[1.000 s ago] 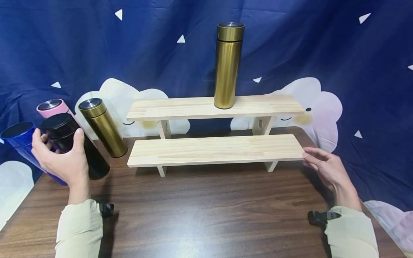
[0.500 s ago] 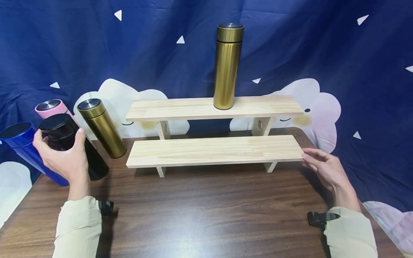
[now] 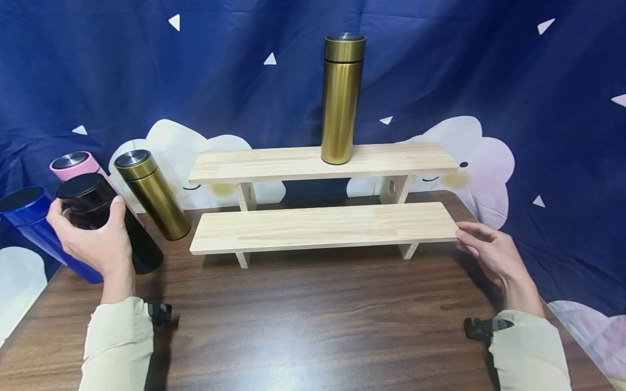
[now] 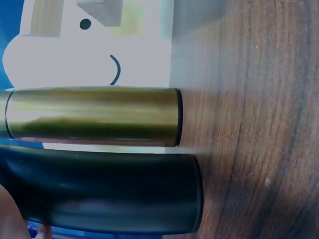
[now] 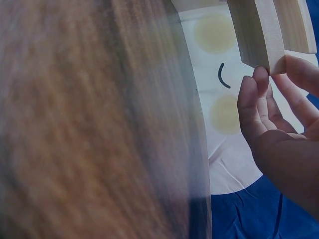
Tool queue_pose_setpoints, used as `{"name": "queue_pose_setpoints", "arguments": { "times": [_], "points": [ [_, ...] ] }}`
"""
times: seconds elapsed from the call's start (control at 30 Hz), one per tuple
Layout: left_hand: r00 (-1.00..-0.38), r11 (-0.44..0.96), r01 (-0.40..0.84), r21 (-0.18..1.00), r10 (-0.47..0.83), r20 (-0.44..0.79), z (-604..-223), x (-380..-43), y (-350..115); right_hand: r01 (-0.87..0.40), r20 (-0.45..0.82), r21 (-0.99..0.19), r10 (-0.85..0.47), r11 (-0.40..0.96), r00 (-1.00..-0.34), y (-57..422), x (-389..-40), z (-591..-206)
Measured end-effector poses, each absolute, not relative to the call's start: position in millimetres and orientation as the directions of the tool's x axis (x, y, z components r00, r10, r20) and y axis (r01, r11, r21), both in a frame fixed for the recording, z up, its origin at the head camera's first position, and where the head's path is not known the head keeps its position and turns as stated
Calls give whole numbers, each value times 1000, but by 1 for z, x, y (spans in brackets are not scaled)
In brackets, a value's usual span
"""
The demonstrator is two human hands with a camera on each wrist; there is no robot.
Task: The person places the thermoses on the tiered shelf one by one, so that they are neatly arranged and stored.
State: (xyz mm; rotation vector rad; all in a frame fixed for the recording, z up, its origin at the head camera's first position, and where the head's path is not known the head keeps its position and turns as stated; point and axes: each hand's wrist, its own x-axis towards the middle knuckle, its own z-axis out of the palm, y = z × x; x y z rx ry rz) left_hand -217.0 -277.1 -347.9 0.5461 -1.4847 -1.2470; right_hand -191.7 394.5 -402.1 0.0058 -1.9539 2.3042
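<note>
In the head view, my left hand (image 3: 100,244) curls its thumb and fingers round the upper part of a black thermos bottle (image 3: 142,247), which stands on the table at the left. Only a bit of that hand shows in the left wrist view, beside the black body. My right hand (image 3: 496,266) pinches the right end of the lower board of a two-tier wooden shelf (image 3: 323,228). In the right wrist view, thumb and fingertips touch the board's end (image 5: 269,40). A gold thermos bottle (image 3: 342,108) stands upright on the upper board, right of its middle.
Close round the black bottle stand a blue thermos bottle (image 3: 36,228) on its left, a pink one (image 3: 73,168) partly hidden behind it, and another gold one (image 3: 158,201) to its right. A dark blue cloth (image 3: 274,92) hangs behind the brown wooden table (image 3: 313,315).
My left hand has closed in from a looser reach and now grips the black bottle. The right hand stays on the board's end. The whole view has shifted slightly.
</note>
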Motion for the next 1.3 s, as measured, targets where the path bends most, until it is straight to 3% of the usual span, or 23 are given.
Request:
{"name": "queue_pose_setpoints", "arguments": {
  "times": [0.4,0.73,1.0,1.3],
  "points": [
    [-339,346,286,894,-836,432,-333,-204,-255,-84,71,-987,93,-136,-993,394,-192,-401],
    [-337,462,347,816,-751,568,-327,-198,-243,-84,70,-986,95,-145,-993,395,-193,-401],
    [-337,486,384,785,-718,609,-321,-196,-234,-83,70,-988,96,-132,-993,395,-193,-402],
    [-354,559,339,757,-669,653,-330,-205,-233,-85,72,-985,89,-150,-993,395,-193,-402]
  ]
}}
